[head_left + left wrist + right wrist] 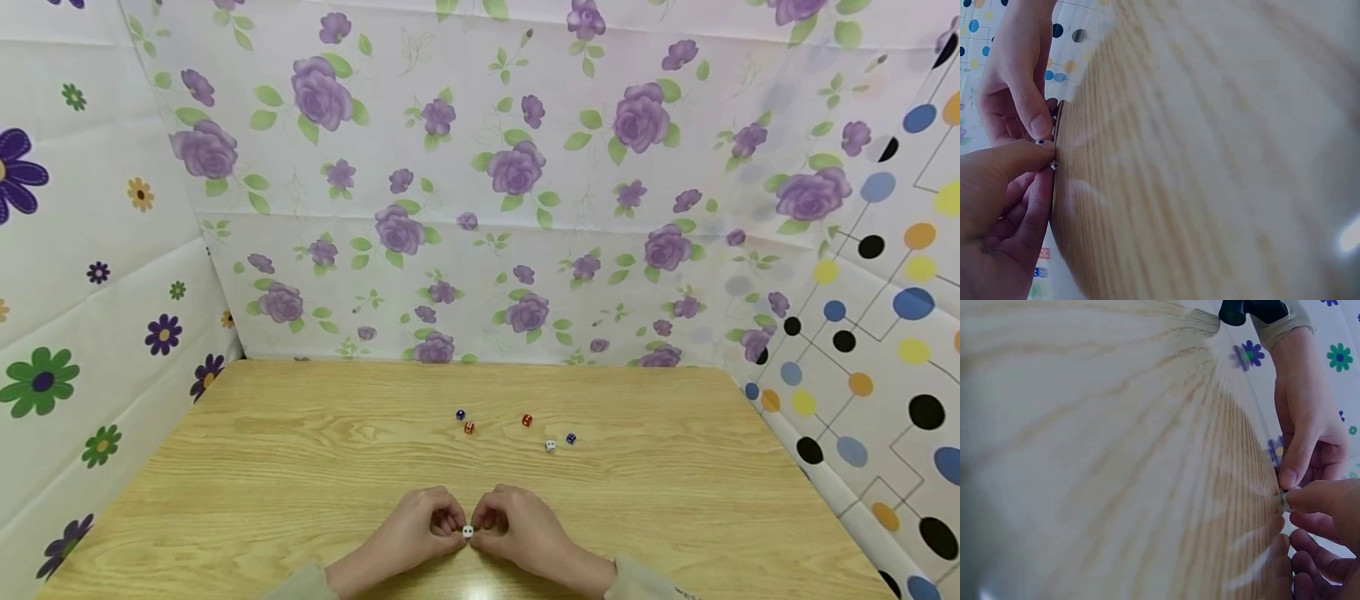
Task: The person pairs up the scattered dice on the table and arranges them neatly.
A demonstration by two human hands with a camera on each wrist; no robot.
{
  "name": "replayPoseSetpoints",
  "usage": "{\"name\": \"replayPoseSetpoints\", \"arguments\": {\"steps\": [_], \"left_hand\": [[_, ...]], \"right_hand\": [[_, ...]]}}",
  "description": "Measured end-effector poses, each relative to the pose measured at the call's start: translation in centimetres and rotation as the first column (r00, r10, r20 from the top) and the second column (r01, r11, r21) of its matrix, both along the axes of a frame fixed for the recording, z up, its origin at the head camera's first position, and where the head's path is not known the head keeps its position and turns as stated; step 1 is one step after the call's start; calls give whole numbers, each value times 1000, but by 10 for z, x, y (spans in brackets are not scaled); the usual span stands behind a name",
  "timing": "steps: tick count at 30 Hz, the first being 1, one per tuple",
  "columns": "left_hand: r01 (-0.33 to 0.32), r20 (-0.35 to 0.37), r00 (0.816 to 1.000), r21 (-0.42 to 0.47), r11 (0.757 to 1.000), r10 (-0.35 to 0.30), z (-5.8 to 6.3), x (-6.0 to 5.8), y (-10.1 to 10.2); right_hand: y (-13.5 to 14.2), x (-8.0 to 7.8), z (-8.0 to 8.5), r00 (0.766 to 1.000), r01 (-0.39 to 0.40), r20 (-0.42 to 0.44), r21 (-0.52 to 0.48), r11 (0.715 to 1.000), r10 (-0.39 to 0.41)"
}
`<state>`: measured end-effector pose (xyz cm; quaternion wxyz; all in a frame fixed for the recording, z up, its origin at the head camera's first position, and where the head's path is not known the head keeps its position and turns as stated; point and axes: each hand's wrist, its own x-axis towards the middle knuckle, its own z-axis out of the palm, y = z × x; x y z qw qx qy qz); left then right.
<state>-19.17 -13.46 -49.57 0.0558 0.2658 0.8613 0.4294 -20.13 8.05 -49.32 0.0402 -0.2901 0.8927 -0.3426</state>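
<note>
Gripping white die [468, 532] between thumb and fingers of both hands, left hand [420, 527] from one side, right hand [522, 527] from other. Held low at near side of table [300, 467]; can't tell if touching. Cube-shaped, equal-sided; showing two pips, side by side, to head camera. Well short of red dice [527, 420], blue dice [571, 438], second white one [551, 446]. Bearing print on right sleeve [647, 581], too small to read.

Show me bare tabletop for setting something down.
Bare wood tabletop lies between the left hand and daisy-print sheet, and between the right hand and dotted sheet. The middle is crowded: two red dice, two blue dice and a white die beyond the hands, another white die between them.
</note>
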Motion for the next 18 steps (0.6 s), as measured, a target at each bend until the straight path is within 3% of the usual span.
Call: {"name": "replayPoseSetpoints", "arguments": {"steps": [11,15,18], "left_hand": [[3,22,1000,1,1000,-3,1,-1,0],[6,22,1000,5,1000,-6,1,-1,0],[8,27,1000,5,1000,-8,1,-2,0]], "right_hand": [[4,-2,2,999,-32,10,-5,999,32],[11,-9,6,998,-63,30,-31,998,64],[19,-18,12,999,-38,26,-36,999,39]]}}
